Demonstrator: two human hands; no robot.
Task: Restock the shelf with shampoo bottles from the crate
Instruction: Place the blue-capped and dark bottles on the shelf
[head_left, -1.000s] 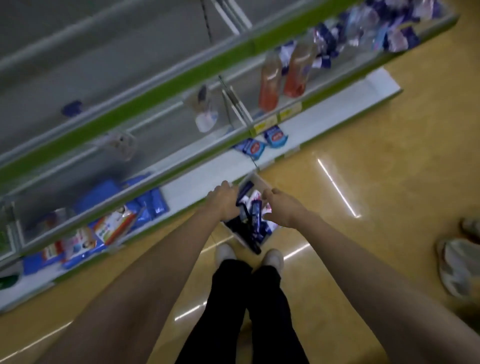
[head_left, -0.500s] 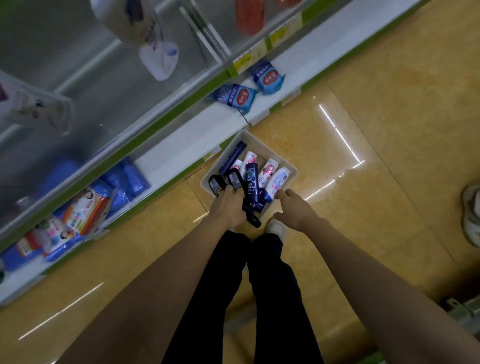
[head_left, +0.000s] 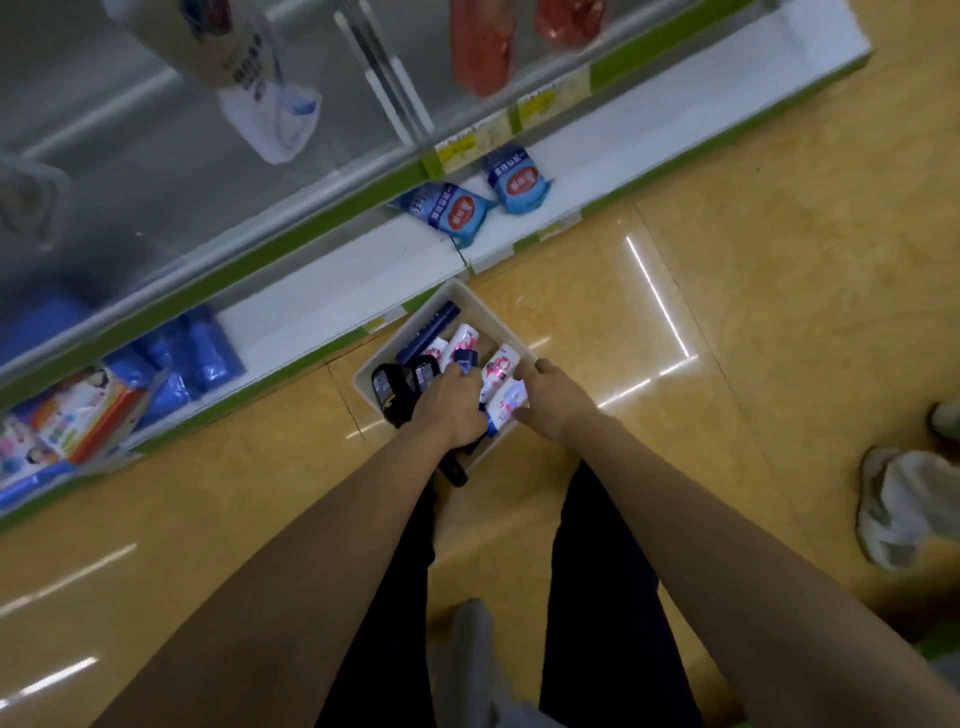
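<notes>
A white crate (head_left: 483, 306) stands on the floor against the bottom shelf (head_left: 322, 312). Inside lie several shampoo bottles: white-and-pink ones (head_left: 498, 366), a long dark blue one (head_left: 428, 332) and black ones (head_left: 387, 384). My left hand (head_left: 449, 405) is inside the crate, closed around dark bottles; one black end (head_left: 453, 474) sticks out below the wrist. My right hand (head_left: 553, 397) rests at the crate's right side, fingers against a white bottle (head_left: 506, 402); whether it grips the bottle is unclear. On the glass shelf above stands a white bottle (head_left: 270, 117).
Blue-and-red packs (head_left: 457, 210) lie on the white bottom shelf, with blue bags (head_left: 205, 353) and colourful boxes (head_left: 78, 415) to the left. Red bottles (head_left: 480, 52) stand on the upper shelf. Another person's shoe (head_left: 904, 506) is on the tiled floor at right.
The view has tilted down and come closer to the crate. My left hand reached further in over the dark bottles, and my right hand moved from the crate's near rim onto the white bottles.
</notes>
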